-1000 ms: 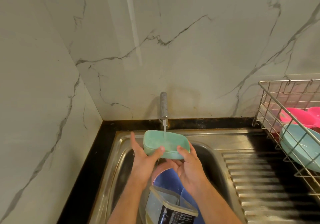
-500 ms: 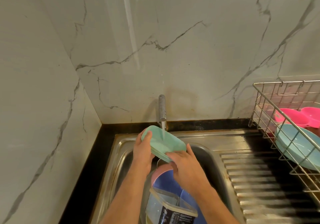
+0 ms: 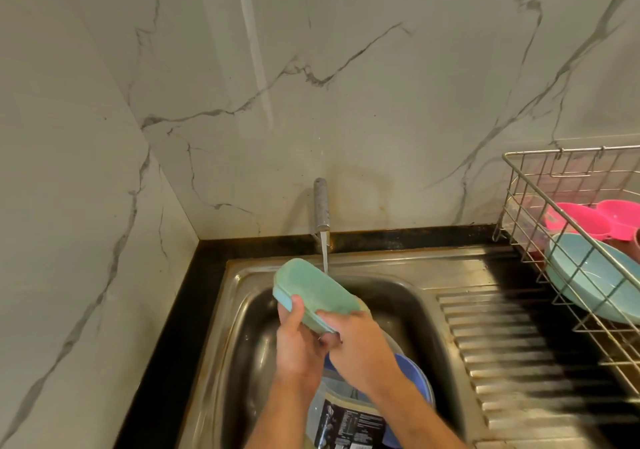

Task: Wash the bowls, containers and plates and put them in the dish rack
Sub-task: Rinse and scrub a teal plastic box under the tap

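1 green container [image 3: 317, 287], rectangular with rounded corners, is held tilted over the sink basin [image 3: 412, 304], its far end raised toward the tap [image 3: 321, 206]. The water stream [image 3: 325, 252] falls just at its upper right edge. The left hand [image 3: 298, 341] grips the near left rim, thumb curled over the top face; the right hand [image 3: 360, 344] pinches the lower right end, fingers wrapped round the edge. Both hands are grasping the container; neither is released.

Step in hand, as judged: rinsing this container under the running water, with draining by tilt.

Below the hands, in the basin: 1 blue bowl [image 3: 414, 377] and 1 clear plastic container [image 3: 346, 421] with a dark printed label, both apparently not yet washed. A hint of further ware beneath them cannot be identified.

To the right, past the ribbed draining board [image 3: 519, 351]: 1 wire dish rack [image 3: 554, 206], holding 1 light blue bowl [image 3: 595, 275] and 2 pink pieces [image 3: 595, 223], type unclear.

Next move, as judged: once rinsed, the green container must be carried right across the draining board and set into a free part of the rack, which calls for a firm 1-handed or 2-handed hold on a wet, slippery surface. Marble-patterned wall [image 3: 346, 84] behind.
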